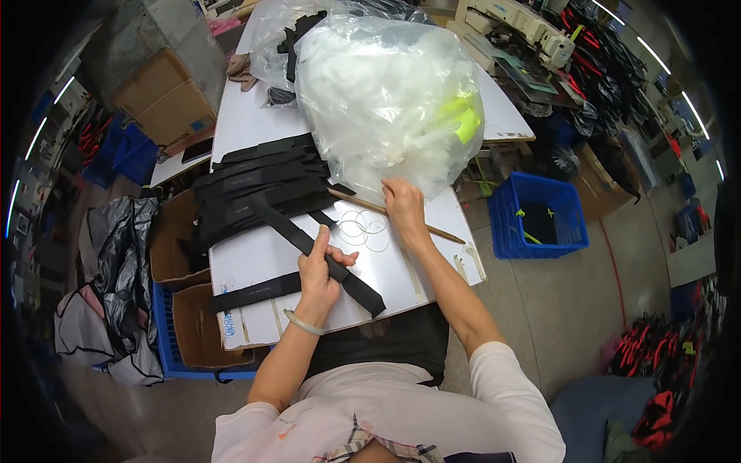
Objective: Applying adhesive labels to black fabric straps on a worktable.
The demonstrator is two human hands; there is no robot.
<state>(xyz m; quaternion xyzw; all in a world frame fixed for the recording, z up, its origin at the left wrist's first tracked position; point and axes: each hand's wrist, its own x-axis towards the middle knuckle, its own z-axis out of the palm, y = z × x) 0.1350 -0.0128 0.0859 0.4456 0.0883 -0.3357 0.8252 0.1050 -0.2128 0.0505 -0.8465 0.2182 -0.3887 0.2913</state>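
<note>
My left hand [319,272] is closed around a long black fabric strip [356,292], which slants across it with a pointed end toward me. My right hand [405,210] is closed around the middle of a thin wooden stick [446,234], its fingertips at the lower edge of a big clear plastic bag [378,92] stuffed with white fluffy filling. Several thin pale rings [361,231] lie overlapping on the white tabletop between my hands. A stack of black strips [262,181] sits to the left, and a single black strip [255,293] lies below it.
Cardboard boxes [202,328] in a blue crate [165,332] stand against the table's left side. A blue basket [536,216] is on the floor at right. A sewing machine [532,31] stands at the far right. Silvery-grey fabric [116,285] hangs at the left.
</note>
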